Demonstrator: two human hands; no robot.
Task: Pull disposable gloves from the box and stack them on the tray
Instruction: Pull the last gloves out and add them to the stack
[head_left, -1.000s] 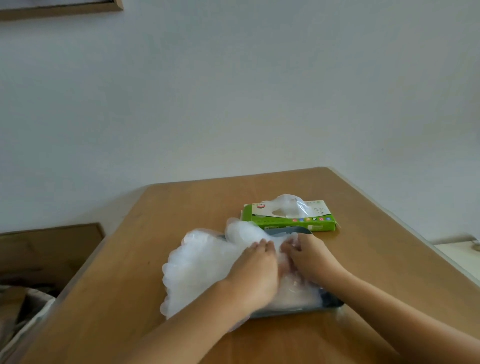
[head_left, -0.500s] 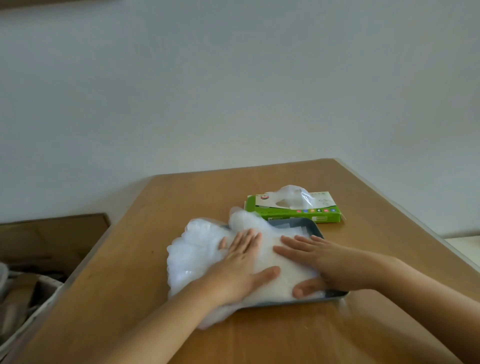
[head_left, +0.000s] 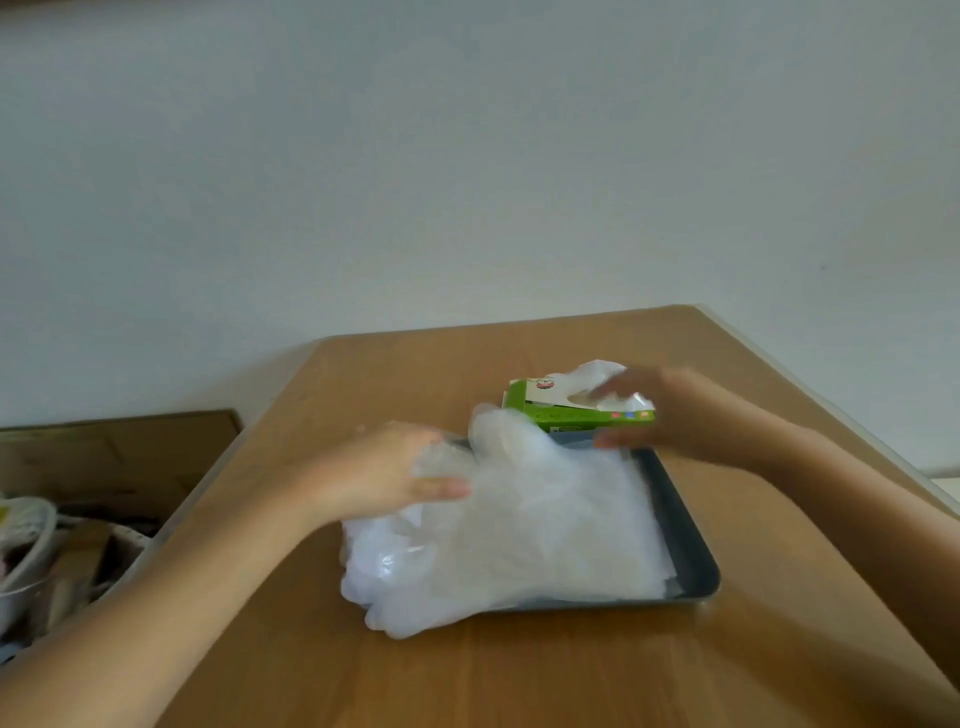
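Note:
A thick stack of clear disposable gloves (head_left: 524, 530) lies on the dark grey tray (head_left: 693, 551) and spills over its left and near edges. My left hand (head_left: 379, 475) rests on the stack's far left part; its fingertips are partly veiled by a glove. Behind the tray lies the green glove box (head_left: 566, 415), with a glove (head_left: 592, 376) sticking out of its top slot. My right hand (head_left: 675, 410) is blurred, reaching over the box with fingers stretched to that glove and the thumb low by the tray's far rim.
The wooden table (head_left: 519, 675) ends against a white wall, its right edge running close to my right arm. Left of the table, lower down, stand a cardboard box (head_left: 119, 452) and a bin of clutter (head_left: 47, 561).
Both hands were pressing flat on the stack. My right hand has lifted off and moved back to the box's glove. My left hand slid to the stack's far left.

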